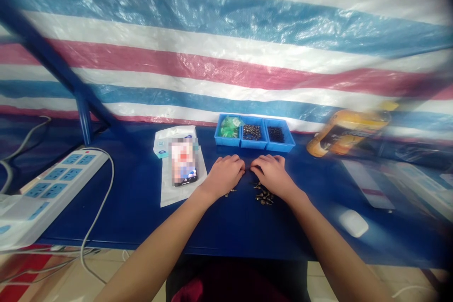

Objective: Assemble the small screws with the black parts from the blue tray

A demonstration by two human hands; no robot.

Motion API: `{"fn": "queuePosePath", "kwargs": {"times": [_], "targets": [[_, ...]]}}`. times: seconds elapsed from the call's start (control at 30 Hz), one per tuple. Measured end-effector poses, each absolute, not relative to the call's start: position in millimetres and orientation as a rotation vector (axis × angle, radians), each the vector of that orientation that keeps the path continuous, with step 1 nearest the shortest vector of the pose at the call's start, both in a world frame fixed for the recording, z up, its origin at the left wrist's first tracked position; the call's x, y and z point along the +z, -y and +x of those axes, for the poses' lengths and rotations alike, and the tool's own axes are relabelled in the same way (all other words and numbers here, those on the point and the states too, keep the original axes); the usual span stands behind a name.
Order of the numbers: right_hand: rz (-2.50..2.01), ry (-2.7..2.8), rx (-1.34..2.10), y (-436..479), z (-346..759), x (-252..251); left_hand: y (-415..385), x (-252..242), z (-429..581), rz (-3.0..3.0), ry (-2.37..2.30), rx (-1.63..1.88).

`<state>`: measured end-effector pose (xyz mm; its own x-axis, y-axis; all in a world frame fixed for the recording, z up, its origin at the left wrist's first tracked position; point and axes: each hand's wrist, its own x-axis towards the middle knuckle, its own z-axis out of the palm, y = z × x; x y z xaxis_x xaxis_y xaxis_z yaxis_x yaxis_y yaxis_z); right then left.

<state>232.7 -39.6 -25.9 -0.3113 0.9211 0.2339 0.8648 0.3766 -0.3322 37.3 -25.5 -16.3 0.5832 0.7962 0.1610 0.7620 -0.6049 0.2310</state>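
Note:
My left hand (226,173) is closed in a pinch over the blue tabletop (233,226). Close beside it, my right hand (272,173) is pinched too, fingertips facing the left ones. A thin dark bit shows between the two sets of fingertips, too small to name. Below my right hand lies a pile of small brass-coloured metal pieces (264,197). A few similar small metal pieces (230,192) lie under the left wrist. Beyond the hands stand three joined blue bins (228,141), holding a green plastic bag (230,127), small metal parts (252,132) and black screws (276,134).
Left of the hands, a phone (186,177) rests on white packets (170,196). A power strip (58,188) with a cable is at the far left. To the right are an orange bottle (350,132) lying on its side and a white earbud case (354,223).

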Motion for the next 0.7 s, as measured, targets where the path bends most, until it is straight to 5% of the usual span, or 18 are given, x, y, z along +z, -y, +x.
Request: {"fn": "queuePosePath", "kwargs": {"times": [0.7], "targets": [[-1.61,1.671,0.446,38.4,245.2,-15.5,17.2,-13.1,33.8,2.412,-1.145,0.758]]}}
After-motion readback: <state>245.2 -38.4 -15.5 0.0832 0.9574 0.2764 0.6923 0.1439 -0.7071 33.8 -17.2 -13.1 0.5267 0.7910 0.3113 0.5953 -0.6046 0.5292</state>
